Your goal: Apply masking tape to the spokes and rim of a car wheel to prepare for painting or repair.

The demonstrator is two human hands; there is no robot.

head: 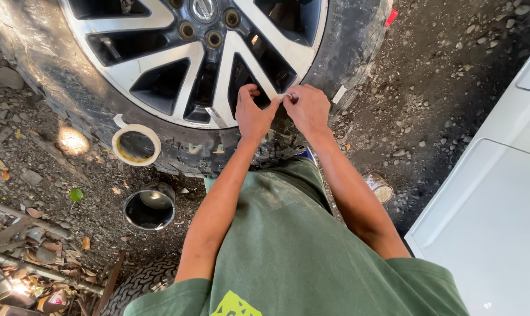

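Note:
A car wheel with a silver spoked rim (159, 64) and a dirty black tyre (42, 52) lies on the gravel in front of me. My left hand (252, 114) and my right hand (308, 108) meet at the rim's near edge. Between their fingertips they pinch a short strip of pale masking tape (284, 96), held against the rim where it meets the tyre. A roll of masking tape (136, 144) rests on the tyre's sidewall to the left of my hands. Small bits of tape stick to the tyre at several spots.
A round black tin (150, 206) stands on the ground by my left arm, a smaller tin (379, 187) by my right. A white vehicle panel (499, 193) fills the right side. Another tyre (142, 281) shows at the bottom left, beside scrap and leaves.

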